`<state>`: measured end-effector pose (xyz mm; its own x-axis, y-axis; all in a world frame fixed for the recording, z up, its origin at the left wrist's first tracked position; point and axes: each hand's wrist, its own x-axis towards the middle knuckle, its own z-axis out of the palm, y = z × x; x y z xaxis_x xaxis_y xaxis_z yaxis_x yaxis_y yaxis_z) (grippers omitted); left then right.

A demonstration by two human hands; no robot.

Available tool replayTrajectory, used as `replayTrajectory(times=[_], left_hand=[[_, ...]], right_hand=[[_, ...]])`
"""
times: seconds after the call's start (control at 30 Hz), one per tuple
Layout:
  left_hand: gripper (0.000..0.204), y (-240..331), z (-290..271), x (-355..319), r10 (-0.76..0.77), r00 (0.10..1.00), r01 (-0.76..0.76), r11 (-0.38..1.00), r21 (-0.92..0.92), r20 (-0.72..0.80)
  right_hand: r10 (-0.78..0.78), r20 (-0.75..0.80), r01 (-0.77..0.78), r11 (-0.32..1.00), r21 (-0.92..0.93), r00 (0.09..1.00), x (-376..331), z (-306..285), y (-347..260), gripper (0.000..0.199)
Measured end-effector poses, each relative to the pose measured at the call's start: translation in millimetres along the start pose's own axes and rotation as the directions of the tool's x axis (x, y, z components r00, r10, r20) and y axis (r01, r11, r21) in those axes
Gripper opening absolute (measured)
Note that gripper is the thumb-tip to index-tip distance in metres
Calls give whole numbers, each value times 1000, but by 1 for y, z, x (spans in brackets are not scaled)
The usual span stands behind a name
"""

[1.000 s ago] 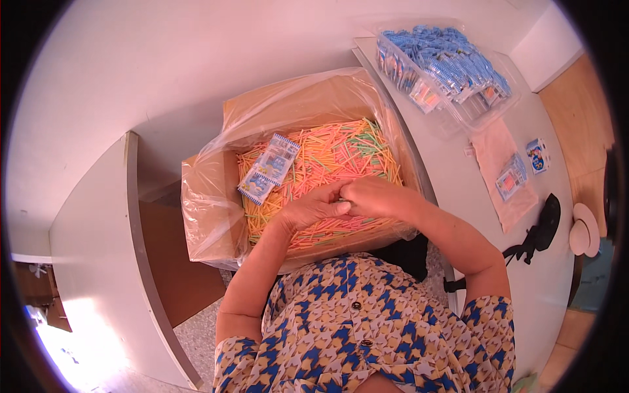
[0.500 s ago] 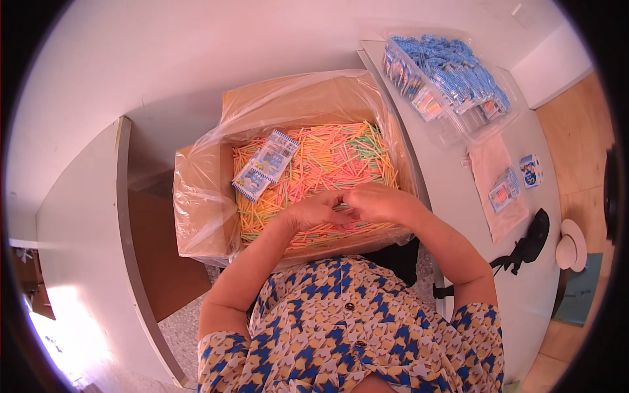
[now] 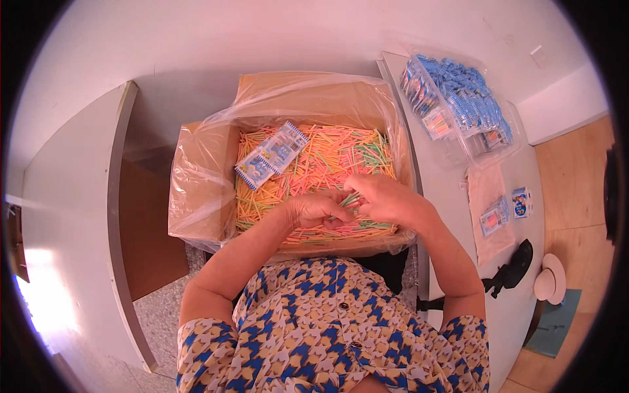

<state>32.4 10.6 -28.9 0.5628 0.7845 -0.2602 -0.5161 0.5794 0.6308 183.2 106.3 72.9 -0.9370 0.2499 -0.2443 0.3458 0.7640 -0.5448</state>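
Note:
A cardboard box (image 3: 203, 187) lined with clear plastic holds a mass of thin pastel sticks (image 3: 331, 160), pink, yellow, orange and green. Above its near side my two hands meet. Between them is a small bunch of sticks (image 3: 352, 199), pinched in the fingers of my right hand (image 3: 388, 199). My left hand (image 3: 318, 209) has its thumb and fingers closed at the bunch's other end; its fingertips are partly hidden. To the left of my hands, blue-and-white printed packets (image 3: 272, 156) lie on top of the sticks.
On the right table (image 3: 452, 213), a clear plastic bin (image 3: 468, 147) is heaped with blue-edged packets. Nearer lie a pink cloth (image 3: 488, 245) with packets on it, a small blue card (image 3: 522, 203) and a black strapped item (image 3: 514, 268). A pale panel (image 3: 72, 190) stands at left.
My hands have drawn slightly apart, and the bunch of sticks now shows between them. The view has shifted a little; the packets still lie in the box.

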Motion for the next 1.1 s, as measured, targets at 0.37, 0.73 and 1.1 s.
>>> replayTrajectory(times=[0.37, 0.73, 1.1], left_hand=[[26, 1, -9, 2, 233, 962, -234, 972, 8, -143], [27, 5, -5, -2, 238, 906, -320, 926, -200, -350], [29, 2, -10, 3, 393, 896, -390, 919, 56, -205]], right_hand=[[-131, -306, 200, 958, 205, 943, 7, 9, 10, 82], [-165, -319, 145, 986, -86, 933, 39, 35, 21, 98], [-16, -582, 268, 898, 350, 813, 28, 27, 28, 24]])
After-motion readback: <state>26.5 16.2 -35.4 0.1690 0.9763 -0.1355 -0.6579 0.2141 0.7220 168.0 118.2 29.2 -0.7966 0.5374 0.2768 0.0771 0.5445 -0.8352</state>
